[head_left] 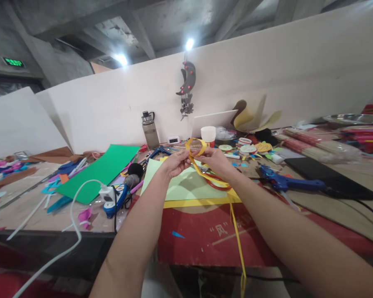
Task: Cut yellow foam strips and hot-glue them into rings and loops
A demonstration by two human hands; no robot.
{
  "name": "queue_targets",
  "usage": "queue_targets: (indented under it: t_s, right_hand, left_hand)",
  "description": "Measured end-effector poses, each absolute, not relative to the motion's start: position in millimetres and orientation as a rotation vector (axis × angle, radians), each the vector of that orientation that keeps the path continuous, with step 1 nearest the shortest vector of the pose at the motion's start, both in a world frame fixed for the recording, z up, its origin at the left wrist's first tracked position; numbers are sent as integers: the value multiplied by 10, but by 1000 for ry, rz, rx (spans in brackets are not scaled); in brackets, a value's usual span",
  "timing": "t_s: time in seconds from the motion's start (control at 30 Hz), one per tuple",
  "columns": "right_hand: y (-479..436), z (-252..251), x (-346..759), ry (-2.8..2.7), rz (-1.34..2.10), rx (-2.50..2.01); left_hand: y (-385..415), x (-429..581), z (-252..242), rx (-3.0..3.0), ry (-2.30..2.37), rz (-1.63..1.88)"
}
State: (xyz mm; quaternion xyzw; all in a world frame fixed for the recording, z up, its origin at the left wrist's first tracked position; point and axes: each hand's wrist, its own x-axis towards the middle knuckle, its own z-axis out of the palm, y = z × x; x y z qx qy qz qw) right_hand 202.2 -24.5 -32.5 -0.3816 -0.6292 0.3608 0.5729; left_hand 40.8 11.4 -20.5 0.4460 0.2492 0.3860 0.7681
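Both my hands are raised over the middle of the table and pinch a yellow ribbon that is bent into a loop between them. My left hand grips the loop's left side with closed fingers. My right hand pinches its right side. The ribbon's long tail runs down past my right wrist and hangs over the table's front edge. Under my hands lie a pale green sheet on a yellow sheet, and red rings.
A blue glue gun and a black pad lie to the right. A green sheet, a white plug with its cable, scissors and paper scraps are on the left. A bottle, a white cup and tape rolls stand behind.
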Motion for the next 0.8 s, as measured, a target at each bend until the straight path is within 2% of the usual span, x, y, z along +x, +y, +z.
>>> queue_targets:
  t_s: [0.6,0.8]
  right_hand:
    - [-189,-367,1999,-1422,844,-971]
    - [-265,-341,2051,-1401,861,-925]
  left_hand:
    - [139,485,-228,988,589,930]
    - [184,307,-140,891,488,1162]
